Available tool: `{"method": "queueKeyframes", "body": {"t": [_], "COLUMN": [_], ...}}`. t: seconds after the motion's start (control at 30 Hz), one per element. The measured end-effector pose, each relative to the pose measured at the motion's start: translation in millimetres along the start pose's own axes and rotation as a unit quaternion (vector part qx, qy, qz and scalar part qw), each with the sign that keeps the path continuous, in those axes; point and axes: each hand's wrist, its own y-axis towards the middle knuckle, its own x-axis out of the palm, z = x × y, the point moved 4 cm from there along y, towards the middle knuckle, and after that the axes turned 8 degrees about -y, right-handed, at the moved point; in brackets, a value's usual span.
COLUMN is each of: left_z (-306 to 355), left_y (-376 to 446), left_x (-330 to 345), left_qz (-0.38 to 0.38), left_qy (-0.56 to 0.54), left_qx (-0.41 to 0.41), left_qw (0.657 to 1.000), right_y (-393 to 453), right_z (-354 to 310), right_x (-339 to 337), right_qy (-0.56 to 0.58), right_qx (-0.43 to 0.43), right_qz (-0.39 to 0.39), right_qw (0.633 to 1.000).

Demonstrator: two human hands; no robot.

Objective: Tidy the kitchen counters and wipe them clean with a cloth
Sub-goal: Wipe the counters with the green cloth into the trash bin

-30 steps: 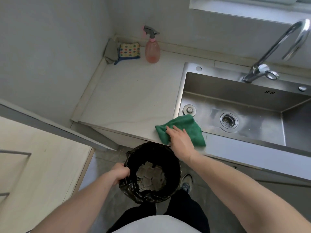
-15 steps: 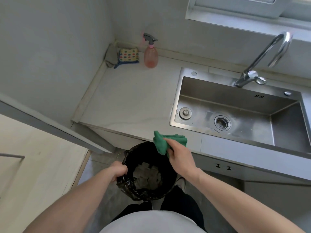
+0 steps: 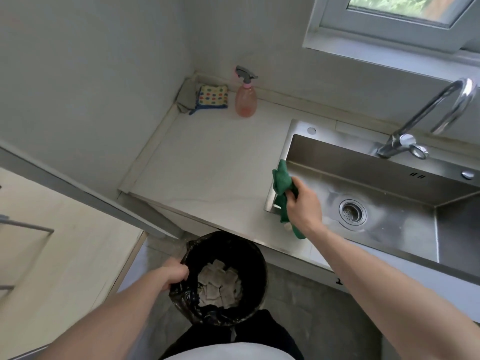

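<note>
I see the right hand [image 3: 302, 203] raised over the left end of the stainless-steel sink [image 3: 389, 188], its fingers curled tight around a bunched green cloth [image 3: 281, 181]. The cloth stands up above the fist and also hangs below it, its lower tail crossing the sink's front rim; I cannot tell whether the cloth touches the steel. The left hand [image 3: 174, 275] is below the surface edge, fingers curled over the near-left rim of a round black bin [image 3: 257, 258] fitted with a black plastic liner; I read this as a firm grip on rim and liner together. Inside the bin lie pale square pieces [image 3: 218, 284], heaped loosely at the bottom. The bin sits just in front of the pale stone surface [image 3: 207, 162], lower than it, over a grey floor [image 3: 298, 307]. The two hands are well apart, one at the bin and one at the sink. At the far-left corner of the surface a spotted dishcloth with a blue border [image 3: 213, 97] lies against a folded grey cloth [image 3: 185, 96], and a pink spray bottle with a grey trigger [image 3: 246, 96] stands upright just to their right, near the back wall. A chrome gooseneck tap [image 3: 426, 118] rises from the back rim of the sink, and the round drain strainer [image 3: 352, 213] sits in the basin floor, right of the right hand. A window frame [image 3: 384, 29] is set in the wall above the tap.
</note>
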Motion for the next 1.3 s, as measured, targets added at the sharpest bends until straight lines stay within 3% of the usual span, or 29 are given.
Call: {"method": "queueKeyframes", "body": {"t": [0.4, 0.7, 0.87, 1.07, 1.3], "left_z": [7.5, 23.9, 31.2, 35.5, 41.1], "left_y": [5.0, 19.3, 20.3, 24.0, 20.2], "left_x": [-19.9, -39.5, -48.2, -59.7, -69.6], "left_qz": [-0.017, -0.038, -0.040, -0.050, -0.051], "left_qy": [0.029, 0.043, 0.049, 0.069, 0.083], "left_qx": [-0.002, 0.013, 0.027, 0.028, 0.039], "left_qw": [0.999, 0.998, 0.998, 0.996, 0.994], "right_y": [115.7, 133.6, 94.4, 0.5, -97.6], "right_z": [-20.0, -21.9, -35.6, -64.1, -85.8], "right_x": [53.9, 119.2, 146.3, 162.3, 165.4], "right_qy": [-0.115, -0.157, -0.197, -0.149, -0.090], "right_qx": [-0.005, 0.029, -0.035, -0.101, -0.099], "right_qz": [-0.068, -0.083, -0.131, -0.174, -0.224], "right_qw": [0.991, 0.984, 0.971, 0.968, 0.965]}}
